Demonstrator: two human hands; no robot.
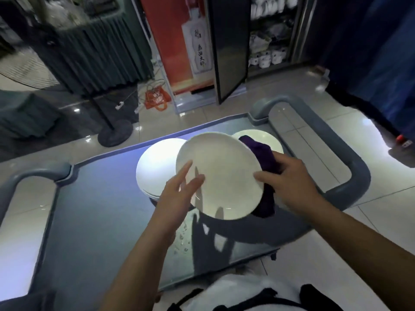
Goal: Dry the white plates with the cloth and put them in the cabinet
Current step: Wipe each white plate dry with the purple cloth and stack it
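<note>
Nearest the viewer, water droplets (183, 240) lie on the grey tabletop (101, 221) of a service cart, just below the hands. The left hand (179, 189) is spread, fingers straight, its fingertips resting on the near-left face of a tilted white plate (221, 173); it grips nothing. The right hand (289, 178) holds that plate at its right rim, thumb on the front face, remaining fingers curled behind together with a purple cloth (265, 164) bunched against the plate's back. The plate is raised off the tabletop, tilted toward the viewer.

Behind it, to the left, a stack of white plates (155, 167) sits on the tabletop. To the right, partly hidden by the cloth, another white plate (260, 136) lies on the same surface. The cart's rounded grey handle (336, 140) loops round the right end.

Farther off, on the tiled floor, an orange bag (156, 98) sits left of a red poster panel (179, 41). Farthest, the cabinet (298, 30) stands with its dark door (228, 46) swung open; its shelves hold white crockery (268, 57), blurred beyond detail.
</note>
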